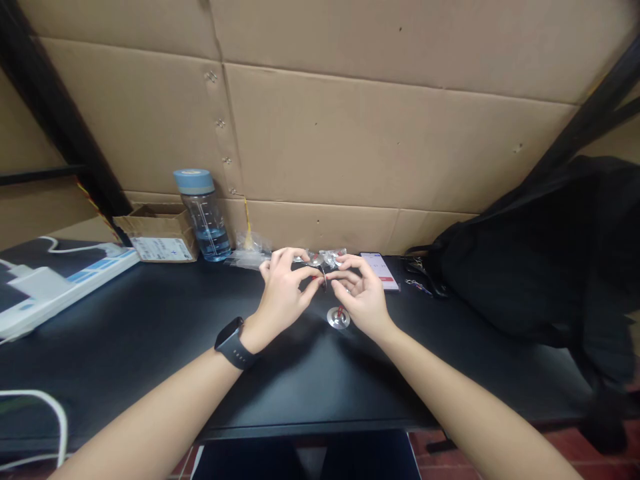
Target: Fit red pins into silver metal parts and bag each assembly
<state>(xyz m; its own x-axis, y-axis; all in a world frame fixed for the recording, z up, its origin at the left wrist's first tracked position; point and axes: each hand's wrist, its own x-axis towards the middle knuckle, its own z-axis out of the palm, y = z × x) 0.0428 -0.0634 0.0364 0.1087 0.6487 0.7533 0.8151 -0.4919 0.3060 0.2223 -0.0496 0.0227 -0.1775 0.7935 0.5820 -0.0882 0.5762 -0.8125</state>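
Note:
My left hand [287, 283], a dark smartwatch [235, 341] on its wrist, pinches a small metal disc [325, 277] between thumb and fingers. That disc is edge-on to me, with a bit of red by the fingertips, and looks like a small finger cymbal. My right hand [364, 293] is at its other side, fingers bent inward and tips close against it; what they grip is hidden. Below, on the black table, lies a shiny domed finger cymbal [339, 319] with a red cord at its centre.
Behind my hands lie clear plastic packets [333, 257]. A phone [381, 272] and a black bag [540, 253] are on the right. To the left stand a water bottle [207, 223], an open cardboard box [163, 233] and a white power strip [85, 293]. Cardboard [375, 147] forms the back wall.

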